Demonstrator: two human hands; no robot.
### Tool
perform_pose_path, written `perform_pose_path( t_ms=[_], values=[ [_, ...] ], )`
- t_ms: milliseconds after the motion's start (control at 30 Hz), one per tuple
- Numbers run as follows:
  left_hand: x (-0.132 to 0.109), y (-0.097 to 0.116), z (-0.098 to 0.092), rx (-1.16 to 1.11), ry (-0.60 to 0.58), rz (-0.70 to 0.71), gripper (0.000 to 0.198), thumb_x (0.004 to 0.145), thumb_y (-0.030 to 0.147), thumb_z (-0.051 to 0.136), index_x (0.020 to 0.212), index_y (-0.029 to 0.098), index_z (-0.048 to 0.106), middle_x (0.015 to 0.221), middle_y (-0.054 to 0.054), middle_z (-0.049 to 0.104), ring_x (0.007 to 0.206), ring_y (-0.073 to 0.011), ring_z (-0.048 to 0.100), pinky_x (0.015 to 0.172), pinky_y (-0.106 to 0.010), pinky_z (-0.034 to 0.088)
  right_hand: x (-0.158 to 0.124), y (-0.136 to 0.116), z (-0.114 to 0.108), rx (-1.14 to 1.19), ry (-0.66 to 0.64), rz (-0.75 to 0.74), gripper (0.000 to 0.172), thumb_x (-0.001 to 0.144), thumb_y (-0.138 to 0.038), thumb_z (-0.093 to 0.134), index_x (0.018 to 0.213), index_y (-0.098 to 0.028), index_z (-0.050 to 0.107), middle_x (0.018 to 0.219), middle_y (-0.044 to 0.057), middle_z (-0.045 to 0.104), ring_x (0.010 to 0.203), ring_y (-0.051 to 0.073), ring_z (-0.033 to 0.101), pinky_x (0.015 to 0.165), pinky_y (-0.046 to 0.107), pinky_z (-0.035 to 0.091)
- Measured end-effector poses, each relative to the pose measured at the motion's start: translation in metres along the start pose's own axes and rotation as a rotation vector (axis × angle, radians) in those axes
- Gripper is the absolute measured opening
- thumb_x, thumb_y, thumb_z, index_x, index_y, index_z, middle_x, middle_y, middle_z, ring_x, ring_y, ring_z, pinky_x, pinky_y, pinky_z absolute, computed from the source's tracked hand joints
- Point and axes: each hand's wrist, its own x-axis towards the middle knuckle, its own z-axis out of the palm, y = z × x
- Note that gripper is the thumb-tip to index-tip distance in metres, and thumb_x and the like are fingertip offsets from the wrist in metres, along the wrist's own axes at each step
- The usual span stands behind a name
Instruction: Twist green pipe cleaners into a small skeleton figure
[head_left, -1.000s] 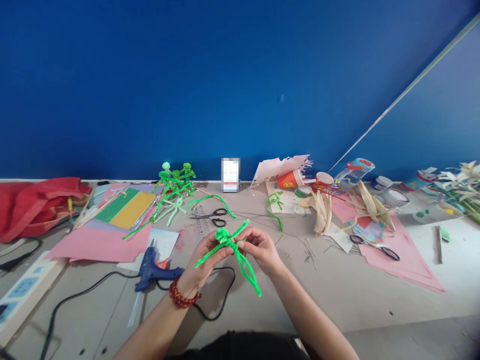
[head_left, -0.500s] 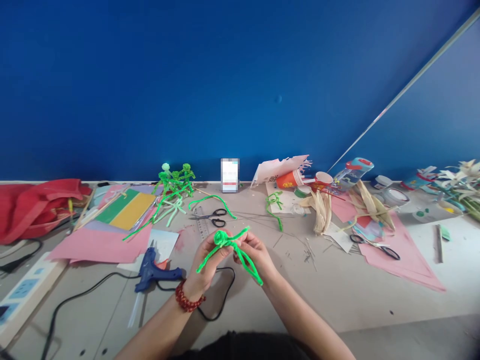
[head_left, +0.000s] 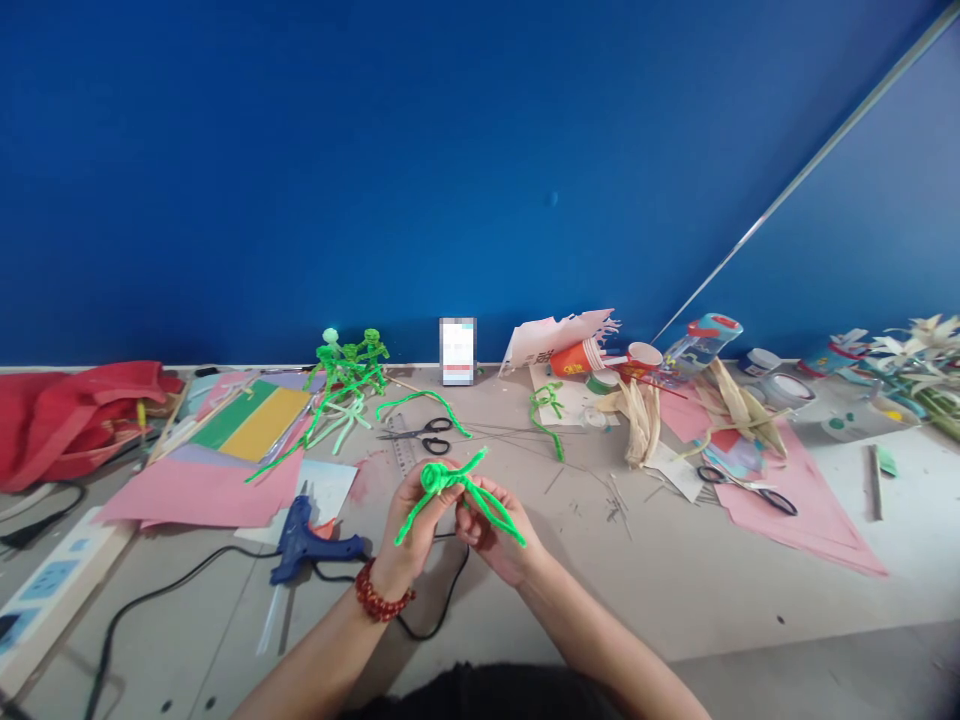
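Observation:
Between my hands is a bright green pipe-cleaner figure with a coiled round head, two arms and long looped legs. My left hand, with a red beaded bracelet on its wrist, pinches it below the head. The fingers of my right hand are curled at the figure's legs, which lie across that hand; their exact grip is partly hidden. Behind my hands lie black-handled scissors and a clear ruler. A loose green pipe cleaner curves beyond them.
Several green pipe-cleaner figures stand by the blue wall. A blue glue gun with its cord lies left, near a white power strip. A phone leans at the back. Paper cups, dried husks and more scissors are right.
My right hand has shifted slightly down and left, its fingers now curled lower below the figure's body. The figure's legs have swung up a little. My left hand keeps its hold.

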Motion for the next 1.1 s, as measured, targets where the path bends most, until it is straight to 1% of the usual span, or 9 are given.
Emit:
perform_pose_path(
  t_ms=[133,200,300,400,467,667,800,933,1100],
  values=[
    [0.005,0.005,0.002,-0.137,0.077,-0.035,0.016,0.068,0.021,0.08,0.074,0.02,0.066,0.071,0.003,0.067,0.065,-0.0119,0.06,0.065,-0.024,0.05,-0.008,0.002,-0.012,-0.37,0.009,-0.135,0.028,0.084,-0.042,0.067,0.099,-0.018,0.064,0.072,0.003,0.066,0.053,0.011,0.052,0.053,0.023,0.043],
    [0.008,0.006,0.001,-0.184,0.125,-0.059,0.019,0.064,0.019,0.083,0.074,0.019,0.067,0.072,0.003,0.069,0.067,-0.0109,0.061,0.064,-0.021,0.049,-0.012,-0.003,-0.021,-0.691,0.079,-0.334,0.027,0.086,-0.032,0.063,0.11,-0.02,0.062,0.08,0.003,0.067,0.059,0.013,0.055,0.057,0.025,0.046],
    [0.011,0.004,-0.001,-0.195,0.125,-0.121,0.019,0.063,0.018,0.083,0.075,0.019,0.068,0.071,0.003,0.069,0.065,-0.01,0.061,0.061,-0.021,0.047,-0.02,-0.022,-0.029,-1.052,0.2,-0.781,0.031,0.086,-0.018,0.055,0.117,-0.023,0.057,0.095,0.006,0.066,0.067,0.014,0.057,0.066,0.03,0.049],
    [0.01,0.001,-0.002,-0.17,0.09,-0.13,0.017,0.068,0.019,0.081,0.079,0.019,0.068,0.07,0.003,0.066,0.066,-0.0099,0.06,0.064,-0.021,0.047,-0.025,-0.043,-0.019,-1.349,-0.023,-1.056,0.036,0.082,-0.015,0.055,0.117,-0.021,0.056,0.106,0.01,0.064,0.094,0.024,0.061,0.082,0.041,0.049],
    [0.01,0.0,-0.001,-0.164,0.088,-0.121,0.018,0.068,0.018,0.081,0.08,0.019,0.067,0.07,0.004,0.065,0.067,-0.01,0.059,0.065,-0.022,0.046,-0.023,-0.05,-0.008,-1.591,-0.154,-1.037,0.033,0.082,-0.016,0.057,0.115,-0.021,0.058,0.108,0.01,0.065,0.098,0.025,0.06,0.084,0.041,0.048],
    [0.009,-0.003,0.0,-0.149,0.096,-0.14,0.017,0.068,0.019,0.08,0.077,0.019,0.066,0.07,0.004,0.064,0.068,-0.0114,0.055,0.065,-0.024,0.044,-0.008,-0.041,0.006,-1.949,-0.086,-0.911,0.018,0.092,-0.013,0.05,0.102,-0.019,0.063,0.102,0.009,0.07,0.089,0.022,0.06,0.076,0.035,0.044],
    [0.009,-0.006,-0.001,-0.143,0.092,-0.146,0.019,0.067,0.021,0.081,0.075,0.018,0.064,0.067,0.005,0.061,0.067,-0.0108,0.053,0.065,-0.024,0.043,-0.012,-0.049,0.006,-1.923,-0.107,-0.839,0.012,0.09,-0.015,0.056,0.099,-0.019,0.062,0.098,0.008,0.07,0.089,0.022,0.06,0.077,0.035,0.045],
    [0.009,-0.008,-0.004,-0.123,0.069,-0.163,0.018,0.069,0.021,0.08,0.076,0.018,0.064,0.07,0.004,0.059,0.069,-0.0109,0.054,0.068,-0.025,0.043,-0.022,-0.078,0.011,-1.7,-0.155,-0.673,0.016,0.087,-0.021,0.065,0.102,-0.021,0.06,0.097,0.005,0.07,0.091,0.02,0.063,0.08,0.031,0.048],
    [0.009,-0.01,-0.004,-0.091,0.045,-0.162,0.012,0.072,0.021,0.077,0.074,0.018,0.065,0.07,0.003,0.06,0.066,-0.0107,0.053,0.067,-0.025,0.043,-0.012,-0.089,0.012,-1.726,-0.296,-0.697,0.007,0.09,-0.017,0.056,0.092,-0.02,0.063,0.09,0.006,0.069,0.087,0.02,0.064,0.077,0.03,0.048]
  ],
)
